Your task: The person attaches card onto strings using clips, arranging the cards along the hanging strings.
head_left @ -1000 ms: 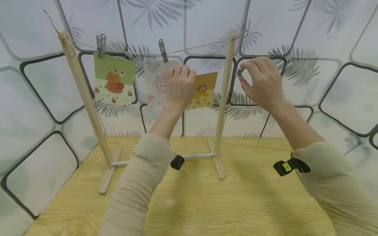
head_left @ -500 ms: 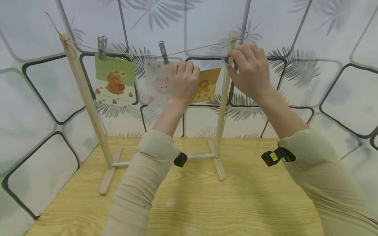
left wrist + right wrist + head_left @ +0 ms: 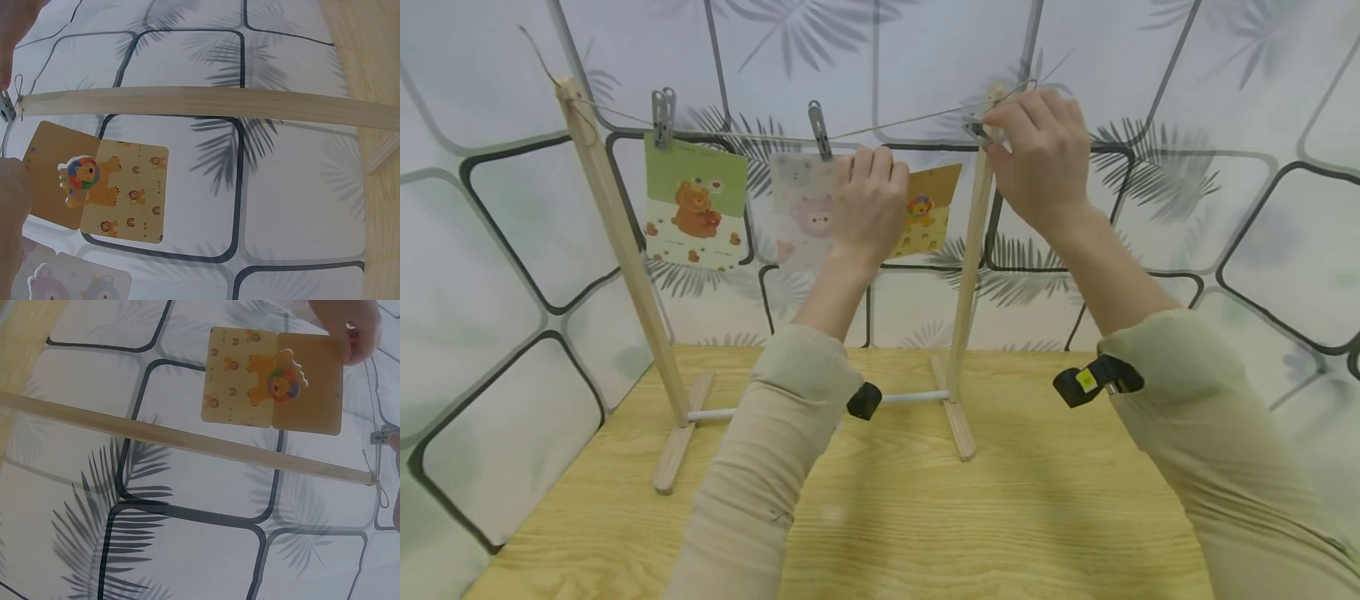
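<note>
My left hand (image 3: pixel 872 204) pinches a brown and yellow lion card (image 3: pixel 934 218) by its upper edge, below the twine (image 3: pixel 917 122). In the right wrist view, the thumb and fingers meet at a corner of the lion card (image 3: pixel 306 387). My right hand (image 3: pixel 1047 162) pinches a grey clothespin (image 3: pixel 976 127) at the twine, close to the top of the right post. The right wrist view shows the clothespin (image 3: pixel 380 437) overlapping the twine. A pale pink bear card (image 3: pixel 801 204) hangs left of my left hand, partly hidden by it, under another clothespin (image 3: pixel 818 129).
A green and white bear card (image 3: pixel 695 204) hangs at the left from two clothespins (image 3: pixel 661 117). The wooden left post (image 3: pixel 625 242) and right post (image 3: pixel 967 267) stand on feet joined by a white rod (image 3: pixel 913 397). Below is the wood-grain table (image 3: pixel 1000 517).
My right hand has moved left and up with the clothespin, from beside the right post to the twine. My left hand has shifted slightly right and up with the lion card.
</note>
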### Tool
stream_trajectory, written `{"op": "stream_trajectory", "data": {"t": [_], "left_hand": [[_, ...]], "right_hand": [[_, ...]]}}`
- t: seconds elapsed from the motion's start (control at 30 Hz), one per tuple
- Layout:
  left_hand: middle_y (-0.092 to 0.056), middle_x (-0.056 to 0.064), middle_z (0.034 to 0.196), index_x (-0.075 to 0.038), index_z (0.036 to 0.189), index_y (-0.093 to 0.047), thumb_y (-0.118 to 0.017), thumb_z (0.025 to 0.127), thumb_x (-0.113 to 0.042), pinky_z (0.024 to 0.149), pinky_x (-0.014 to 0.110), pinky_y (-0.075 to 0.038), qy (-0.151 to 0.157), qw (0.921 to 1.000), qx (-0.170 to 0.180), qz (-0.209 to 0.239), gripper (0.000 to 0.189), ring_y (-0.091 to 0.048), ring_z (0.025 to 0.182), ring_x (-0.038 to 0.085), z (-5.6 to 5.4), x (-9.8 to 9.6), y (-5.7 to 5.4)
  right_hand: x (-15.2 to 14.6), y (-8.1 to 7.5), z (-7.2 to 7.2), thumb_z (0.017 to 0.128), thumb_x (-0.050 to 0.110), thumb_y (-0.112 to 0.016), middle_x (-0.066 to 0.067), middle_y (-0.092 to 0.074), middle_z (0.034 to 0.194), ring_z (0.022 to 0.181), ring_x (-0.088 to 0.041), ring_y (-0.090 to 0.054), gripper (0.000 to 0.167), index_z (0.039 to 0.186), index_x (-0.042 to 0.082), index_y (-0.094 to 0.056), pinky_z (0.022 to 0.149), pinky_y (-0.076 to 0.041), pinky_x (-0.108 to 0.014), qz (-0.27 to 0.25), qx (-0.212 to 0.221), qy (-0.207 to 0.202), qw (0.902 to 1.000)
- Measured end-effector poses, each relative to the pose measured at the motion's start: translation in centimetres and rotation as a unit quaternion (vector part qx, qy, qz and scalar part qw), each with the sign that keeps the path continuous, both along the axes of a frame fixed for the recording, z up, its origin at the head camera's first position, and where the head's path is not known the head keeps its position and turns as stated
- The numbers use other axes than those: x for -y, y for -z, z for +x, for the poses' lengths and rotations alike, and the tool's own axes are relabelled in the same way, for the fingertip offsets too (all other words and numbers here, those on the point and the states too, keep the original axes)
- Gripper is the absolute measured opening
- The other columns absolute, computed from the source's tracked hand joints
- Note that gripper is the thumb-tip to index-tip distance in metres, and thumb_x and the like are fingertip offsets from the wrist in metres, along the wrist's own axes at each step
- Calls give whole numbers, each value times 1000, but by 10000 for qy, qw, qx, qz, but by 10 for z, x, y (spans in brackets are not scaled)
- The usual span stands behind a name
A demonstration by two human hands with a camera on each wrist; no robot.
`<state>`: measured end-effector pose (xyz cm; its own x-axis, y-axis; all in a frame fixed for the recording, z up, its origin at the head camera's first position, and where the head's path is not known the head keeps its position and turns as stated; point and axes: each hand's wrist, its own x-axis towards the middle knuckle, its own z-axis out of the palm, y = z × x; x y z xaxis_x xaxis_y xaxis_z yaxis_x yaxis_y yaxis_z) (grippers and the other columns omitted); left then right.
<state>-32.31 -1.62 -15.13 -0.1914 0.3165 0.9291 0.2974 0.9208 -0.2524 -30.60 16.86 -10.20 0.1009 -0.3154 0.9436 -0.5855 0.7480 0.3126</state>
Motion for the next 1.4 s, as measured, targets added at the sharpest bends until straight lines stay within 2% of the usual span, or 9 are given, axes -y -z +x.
{"op": "stream_trajectory", "data": {"t": [0.23,0.53,0.8,1.07,1.27,1.4], "left_hand": [[-56,9,88,-3,86,-62,-40,81,5,80,37,-33,-16,9999,141,-63,24,-47,86,26,2,-2,-5],[-56,8,90,-3,86,-62,-42,79,4,81,36,-33,-114,9994,315,-121,23,-47,88,25,5,-4,-7],[-57,9,91,-3,87,-63,-42,82,3,82,36,-34,-95,9998,169,-57,23,-48,89,25,2,-6,-9],[-59,9,93,-4,86,-64,-42,87,-1,81,36,-35,-437,9990,50,-38,22,-50,91,26,1,-7,-13],[-59,9,91,-3,85,-64,-43,84,-1,81,37,-34,-629,9979,-12,121,21,-49,89,26,-2,-6,-18],[-57,9,88,-3,86,-64,-43,87,-3,80,37,-34,-759,9969,25,196,21,-49,88,26,-2,-6,-22]], "right_hand": [[-1,-10,0,72,-8,-64,-17,-64,82,82,-34,-56,12,83,-3,-64,70,-40,-45,113,-67,105,9999],[1,-12,-5,72,-9,-61,-14,-64,81,82,-33,-56,13,82,-2,-64,67,-40,-45,376,-170,365,9985],[3,-17,-3,76,-7,-60,-16,-66,87,89,-35,-55,12,85,-3,-66,75,-43,-44,710,331,836,9934],[9,-20,-2,77,-3,-66,-14,-67,90,92,-33,-55,10,87,-2,-67,75,-40,-44,746,558,797,9925],[15,-22,-1,76,-3,-68,-14,-67,90,93,-32,-55,10,87,-2,-68,77,-41,-43,719,868,712,9911],[17,-23,2,77,-2,-68,-13,-67,92,93,-30,-55,11,88,-2,-68,77,-41,-43,778,1055,748,9885]]}}
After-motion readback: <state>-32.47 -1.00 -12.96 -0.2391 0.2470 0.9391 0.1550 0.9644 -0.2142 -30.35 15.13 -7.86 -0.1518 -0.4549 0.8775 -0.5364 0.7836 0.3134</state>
